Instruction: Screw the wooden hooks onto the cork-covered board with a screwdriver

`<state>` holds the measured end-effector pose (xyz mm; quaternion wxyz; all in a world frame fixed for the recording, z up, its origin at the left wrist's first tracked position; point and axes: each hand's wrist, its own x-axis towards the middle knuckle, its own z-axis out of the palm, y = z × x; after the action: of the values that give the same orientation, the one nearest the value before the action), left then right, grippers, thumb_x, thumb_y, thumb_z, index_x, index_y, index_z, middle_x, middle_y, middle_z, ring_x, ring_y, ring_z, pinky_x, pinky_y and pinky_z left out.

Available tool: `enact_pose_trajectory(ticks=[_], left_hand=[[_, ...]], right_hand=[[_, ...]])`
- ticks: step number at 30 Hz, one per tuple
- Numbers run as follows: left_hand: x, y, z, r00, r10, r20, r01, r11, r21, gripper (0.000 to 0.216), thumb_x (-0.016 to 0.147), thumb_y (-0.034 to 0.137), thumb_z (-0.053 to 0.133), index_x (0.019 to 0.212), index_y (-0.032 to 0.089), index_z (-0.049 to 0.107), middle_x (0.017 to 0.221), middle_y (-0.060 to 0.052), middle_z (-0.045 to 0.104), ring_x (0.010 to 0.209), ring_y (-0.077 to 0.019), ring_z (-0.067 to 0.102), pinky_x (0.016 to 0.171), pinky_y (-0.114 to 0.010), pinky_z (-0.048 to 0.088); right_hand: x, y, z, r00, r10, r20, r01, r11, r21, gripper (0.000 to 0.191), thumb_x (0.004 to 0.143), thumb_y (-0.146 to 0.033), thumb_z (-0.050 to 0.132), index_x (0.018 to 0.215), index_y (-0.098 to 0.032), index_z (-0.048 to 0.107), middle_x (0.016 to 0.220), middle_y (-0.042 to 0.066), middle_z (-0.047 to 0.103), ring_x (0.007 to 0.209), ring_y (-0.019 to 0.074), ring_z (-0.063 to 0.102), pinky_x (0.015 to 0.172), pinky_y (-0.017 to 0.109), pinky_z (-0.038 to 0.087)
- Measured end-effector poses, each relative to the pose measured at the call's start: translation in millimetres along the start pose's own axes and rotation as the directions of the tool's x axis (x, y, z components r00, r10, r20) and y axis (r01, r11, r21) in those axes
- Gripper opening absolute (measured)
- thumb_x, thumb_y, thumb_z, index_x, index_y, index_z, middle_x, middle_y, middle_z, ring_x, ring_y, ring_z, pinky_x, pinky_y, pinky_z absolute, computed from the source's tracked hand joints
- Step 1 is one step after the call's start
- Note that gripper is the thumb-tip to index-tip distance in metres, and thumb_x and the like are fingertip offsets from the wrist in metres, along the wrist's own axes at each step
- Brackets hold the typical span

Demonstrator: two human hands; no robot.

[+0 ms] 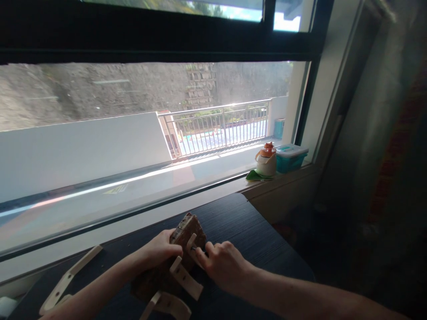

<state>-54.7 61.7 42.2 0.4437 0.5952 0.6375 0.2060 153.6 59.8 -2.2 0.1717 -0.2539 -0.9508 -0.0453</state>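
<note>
My left hand is closed around the left edge of a rough brown board, which is tilted up over the dark table. A pale bent wooden strip lies against the board's face. The fingers of my right hand are pinched together at this strip, by a small dark bit; what exactly they hold is too small to make out. Just below, a second bent strip with holes sticks out from the board. Nearest to me is a curved wooden strip, partly cut off by the frame's lower edge.
Another long bent strip lies on the dark table at left, partly behind my left forearm. A window runs along the far side. On its sill stand a white and orange bottle, a green leaf-shaped item and a lidded teal box.
</note>
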Motion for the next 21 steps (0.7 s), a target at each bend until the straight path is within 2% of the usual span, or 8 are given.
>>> enact_pose_trajectory(ticks=[4, 5, 7, 9, 11, 16, 18, 21], left_hand=[[-2, 3, 0, 1.000, -0.002, 0.013, 0.002, 1.000, -0.001, 0.027, 0.052, 0.017, 0.056, 0.078, 0.016, 0.057, 0.066, 0.004, 0.061, 0.061, -0.0138, 0.055, 0.058, -0.025, 0.042], [-2, 4, 0, 1.000, -0.003, 0.014, 0.003, 1.000, 0.002, 0.026, 0.052, 0.017, 0.056, 0.078, 0.016, 0.057, 0.066, 0.004, 0.061, 0.062, -0.0141, 0.055, 0.058, -0.025, 0.042], [-4, 8, 1, 1.000, -0.006, 0.015, 0.006, 1.000, 0.008, 0.026, 0.052, 0.017, 0.056, 0.078, 0.016, 0.057, 0.068, 0.004, 0.063, 0.064, -0.0152, 0.057, 0.058, -0.025, 0.042], [-5, 11, 1, 1.000, -0.009, 0.013, 0.009, 1.000, 0.011, 0.026, 0.053, 0.018, 0.057, 0.079, 0.016, 0.057, 0.070, 0.003, 0.064, 0.065, -0.0160, 0.058, 0.059, -0.025, 0.042], [-5, 11, 1, 1.000, -0.009, 0.007, 0.009, 1.000, 0.009, 0.026, 0.053, 0.018, 0.056, 0.079, 0.016, 0.058, 0.070, 0.003, 0.064, 0.065, -0.0157, 0.058, 0.060, -0.025, 0.043], [-4, 8, 1, 1.000, -0.002, -0.007, 0.002, 1.000, -0.009, 0.026, 0.052, 0.017, 0.056, 0.077, 0.015, 0.058, 0.068, 0.003, 0.063, 0.064, -0.0148, 0.056, 0.060, -0.025, 0.043], [-3, 7, 1, 1.000, -0.006, -0.011, 0.006, 1.000, -0.021, 0.027, 0.051, 0.017, 0.057, 0.078, 0.015, 0.058, 0.068, 0.003, 0.063, 0.064, -0.0153, 0.057, 0.060, -0.026, 0.043], [-3, 6, 0, 1.000, -0.015, -0.014, 0.015, 0.999, -0.038, 0.029, 0.050, 0.017, 0.058, 0.079, 0.015, 0.058, 0.068, 0.002, 0.064, 0.065, -0.0160, 0.057, 0.060, -0.026, 0.043]], right_hand=[[4, 4, 8, 0.985, 0.167, 0.042, -0.170, 0.914, 0.368, 0.027, 0.082, -0.015, 0.047, 0.106, -0.016, 0.060, 0.080, 0.008, 0.064, 0.063, 0.0156, 0.057, 0.054, 0.026, 0.038], [5, 7, 11, 0.963, 0.253, 0.098, -0.265, 0.803, 0.533, 0.025, 0.083, -0.019, 0.046, 0.103, -0.017, 0.062, 0.078, 0.006, 0.063, 0.063, 0.0143, 0.056, 0.055, 0.025, 0.038], [7, 13, 19, 0.879, 0.359, 0.314, -0.456, 0.435, 0.776, 0.028, 0.085, -0.027, 0.044, 0.102, -0.016, 0.064, 0.071, 0.003, 0.060, 0.056, 0.0107, 0.050, 0.051, 0.023, 0.035], [8, 18, 26, 0.795, 0.318, 0.517, -0.578, 0.135, 0.805, 0.034, 0.084, -0.032, 0.043, 0.106, -0.015, 0.061, 0.062, -0.001, 0.053, 0.046, 0.0080, 0.039, 0.044, 0.022, 0.029], [8, 20, 30, 0.770, 0.330, 0.547, -0.601, 0.084, 0.795, 0.031, 0.083, -0.036, 0.044, 0.095, -0.014, 0.063, 0.058, -0.002, 0.048, 0.045, 0.0072, 0.035, 0.043, 0.022, 0.027], [4, 20, 21, 0.785, 0.519, 0.338, -0.544, 0.318, 0.776, 0.026, 0.072, -0.040, 0.060, 0.083, -0.017, 0.058, 0.063, -0.002, 0.051, 0.057, 0.0093, 0.043, 0.051, 0.022, 0.028], [3, 20, 14, 0.797, 0.492, 0.350, -0.518, 0.259, 0.815, 0.024, 0.071, -0.032, 0.059, 0.089, -0.018, 0.054, 0.065, -0.003, 0.053, 0.055, 0.0087, 0.044, 0.049, 0.021, 0.030], [-1, 20, 8, 0.818, 0.414, 0.399, -0.460, 0.054, 0.886, 0.023, 0.072, -0.019, 0.049, 0.094, -0.016, 0.050, 0.073, -0.002, 0.057, 0.050, 0.0070, 0.044, 0.046, 0.020, 0.033]])
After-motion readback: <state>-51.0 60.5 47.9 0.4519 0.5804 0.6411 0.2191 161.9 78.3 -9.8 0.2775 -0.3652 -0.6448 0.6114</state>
